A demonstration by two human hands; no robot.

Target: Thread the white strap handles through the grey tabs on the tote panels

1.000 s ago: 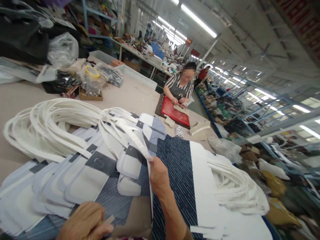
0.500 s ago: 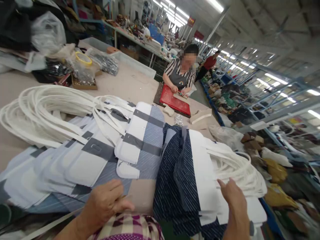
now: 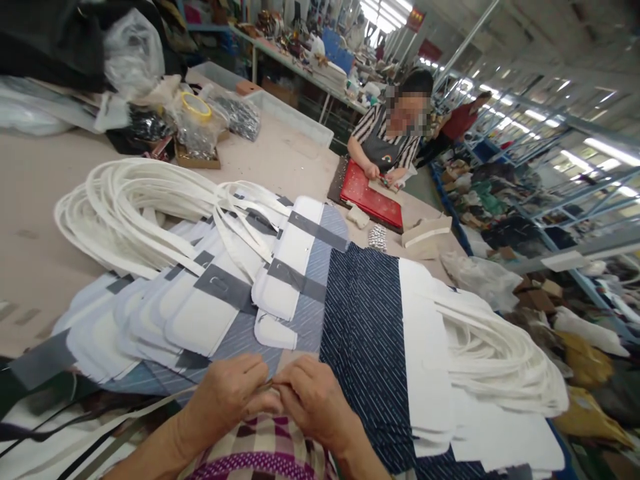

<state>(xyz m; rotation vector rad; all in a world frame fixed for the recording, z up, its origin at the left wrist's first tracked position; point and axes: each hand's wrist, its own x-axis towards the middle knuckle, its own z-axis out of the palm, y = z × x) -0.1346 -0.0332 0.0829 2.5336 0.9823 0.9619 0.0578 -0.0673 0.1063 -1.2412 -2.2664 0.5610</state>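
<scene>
My left hand (image 3: pixel 231 388) is closed on a narrow off-white strip (image 3: pixel 153 405) that trails down to the lower left. My right hand (image 3: pixel 313 399) meets it just above the checked cloth on my lap, its fingertips pinched at the same strip where a bit shows between the hands. Just beyond my left hand lie overlapping light blue striped fabric panels (image 3: pixel 250 328) with white backing pieces and grey patches. Beside my right hand is a stack of dark navy striped panels (image 3: pixel 361 333) with white edges. Fingers cover the strip's end.
Looped white straps (image 3: pixel 107 207) lie on the left panels, more looped straps (image 3: pixel 505 360) on the right stack. Across the table (image 3: pixel 280 157), a person works over a red board (image 3: pixel 373 193). Bagged parts and a yellow tape roll (image 3: pixel 197 107) sit at the back left.
My right hand has left the white edge of the navy stack and come across to my left hand. The navy panels now lie flatter, and the view has shifted.
</scene>
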